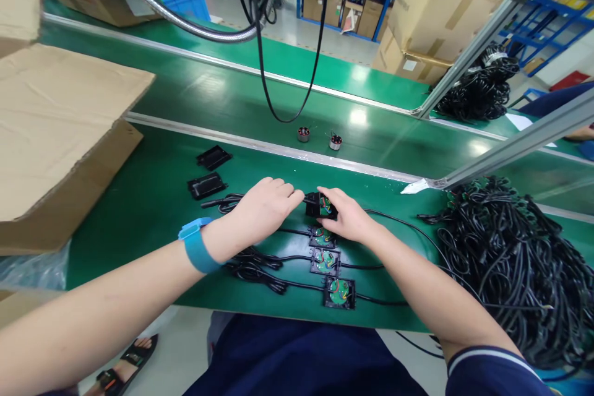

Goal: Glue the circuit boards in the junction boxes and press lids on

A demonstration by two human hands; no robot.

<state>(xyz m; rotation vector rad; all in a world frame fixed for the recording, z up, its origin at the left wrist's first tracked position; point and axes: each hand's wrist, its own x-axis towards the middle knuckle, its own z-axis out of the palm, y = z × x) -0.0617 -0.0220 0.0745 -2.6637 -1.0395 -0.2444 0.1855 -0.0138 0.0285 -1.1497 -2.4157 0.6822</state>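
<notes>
My right hand [346, 215] grips a small black plastic housing [314, 205] with a green circuit board inside. Just left of it, my left hand [271, 207] is closed with its fingertips on the black cable where it enters that housing. Below lie several similar open housings in a column: one [322, 236] close under my right hand, another [325, 261] in the middle, and a third [340, 292] near the table's front edge. Black cables run out of them to both sides. Bundled cable [260, 269] lies partly under my left forearm. A blue wrist strap [199, 247] circles my left wrist.
Two black plastic covers [207, 185] lie to the left on the green table [153, 198]. A large cardboard box [60, 136] stands farther left. At right is a heap of black cables [515, 266]. Two small round coils [335, 142] sit beyond the metal rail. A black cable loop [290, 119] hangs overhead.
</notes>
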